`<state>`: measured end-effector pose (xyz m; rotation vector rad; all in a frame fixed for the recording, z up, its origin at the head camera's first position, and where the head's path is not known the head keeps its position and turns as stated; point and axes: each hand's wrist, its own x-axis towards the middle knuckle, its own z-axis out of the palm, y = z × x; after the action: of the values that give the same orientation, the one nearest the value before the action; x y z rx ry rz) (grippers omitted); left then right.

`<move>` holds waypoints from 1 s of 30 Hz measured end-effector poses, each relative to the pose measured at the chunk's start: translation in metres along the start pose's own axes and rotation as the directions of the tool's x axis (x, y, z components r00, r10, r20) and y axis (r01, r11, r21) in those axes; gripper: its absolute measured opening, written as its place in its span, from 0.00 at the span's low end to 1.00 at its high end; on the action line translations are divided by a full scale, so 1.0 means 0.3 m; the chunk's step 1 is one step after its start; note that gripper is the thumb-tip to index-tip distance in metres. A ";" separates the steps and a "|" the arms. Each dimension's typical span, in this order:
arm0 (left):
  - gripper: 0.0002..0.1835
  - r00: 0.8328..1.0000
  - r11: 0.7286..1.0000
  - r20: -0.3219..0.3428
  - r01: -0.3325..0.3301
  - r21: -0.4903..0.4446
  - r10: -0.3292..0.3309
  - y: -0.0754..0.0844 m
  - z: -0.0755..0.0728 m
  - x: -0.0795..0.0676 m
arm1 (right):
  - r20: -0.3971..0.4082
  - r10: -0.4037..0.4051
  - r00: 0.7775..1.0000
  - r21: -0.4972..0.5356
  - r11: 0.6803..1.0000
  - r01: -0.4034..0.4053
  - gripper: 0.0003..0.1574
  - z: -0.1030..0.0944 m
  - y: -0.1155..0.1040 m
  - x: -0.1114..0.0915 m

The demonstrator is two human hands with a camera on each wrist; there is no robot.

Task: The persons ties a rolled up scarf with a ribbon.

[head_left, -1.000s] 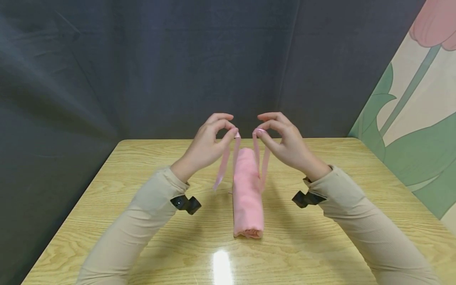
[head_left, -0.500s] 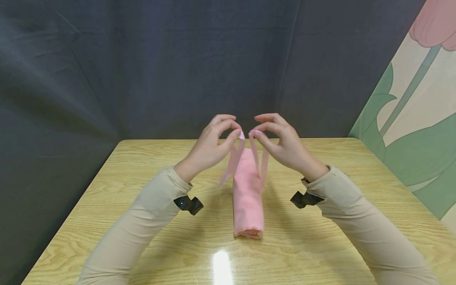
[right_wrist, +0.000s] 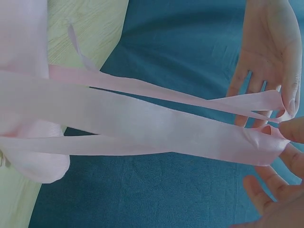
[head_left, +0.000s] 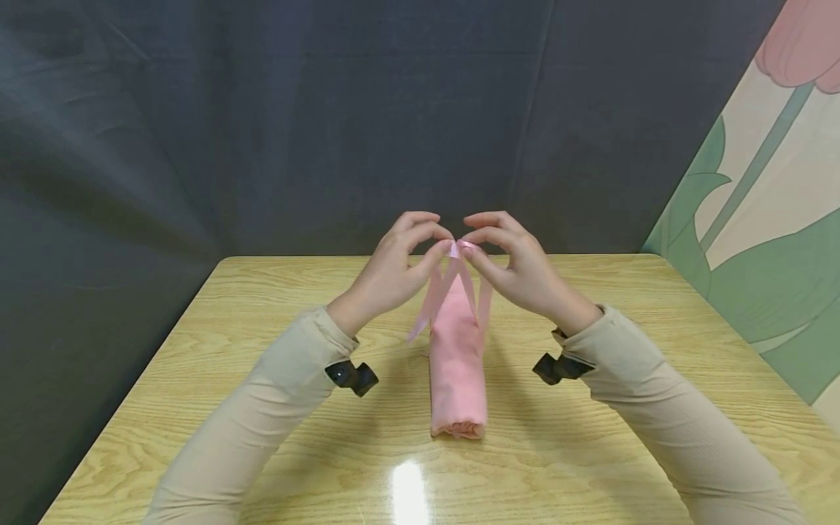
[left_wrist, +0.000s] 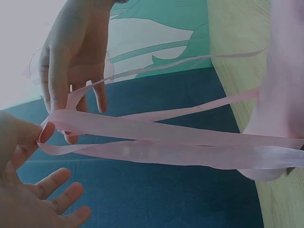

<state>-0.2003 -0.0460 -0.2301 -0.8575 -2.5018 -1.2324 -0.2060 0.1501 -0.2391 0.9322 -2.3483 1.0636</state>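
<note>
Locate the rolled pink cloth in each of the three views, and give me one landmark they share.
Head: the rolled pink cloth lies at centre on the wooden table, below both hands.
Left wrist: only part of it shows, blurred, along the right edge.
Right wrist: only part of it shows, at the left edge.
Shared landmark: the pink ribbon, running from the cloth up to the pinching fingers.

A light wooden table (head_left: 262, 437) stands before a dark curtain (head_left: 295, 124). At right, apparently a tulip mural (head_left: 761, 204); glare spots the tabletop.
</note>
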 end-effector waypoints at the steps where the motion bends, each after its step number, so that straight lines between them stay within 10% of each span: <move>1: 0.11 1.000 1.000 0.001 -0.002 0.001 0.002 0.001 0.001 0.000 | 0.005 0.001 1.000 0.000 1.000 -0.001 0.09 0.000 -0.001 0.000; 17: 0.12 1.000 1.000 0.022 -0.002 0.004 0.002 0.010 0.011 0.003 | 0.101 -0.058 0.993 -0.019 0.998 0.060 0.15 0.002 0.000 0.000; 30: 0.11 1.000 1.000 -0.008 -0.015 0.006 0.015 0.004 0.025 0.002 | 0.002 0.008 1.000 0.001 1.000 -0.008 0.06 0.014 -0.004 0.007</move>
<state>-0.1996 -0.0393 -0.2339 -0.8667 -2.4862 -1.2205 -0.2070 0.1453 -0.2399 0.9257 -2.3550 1.0679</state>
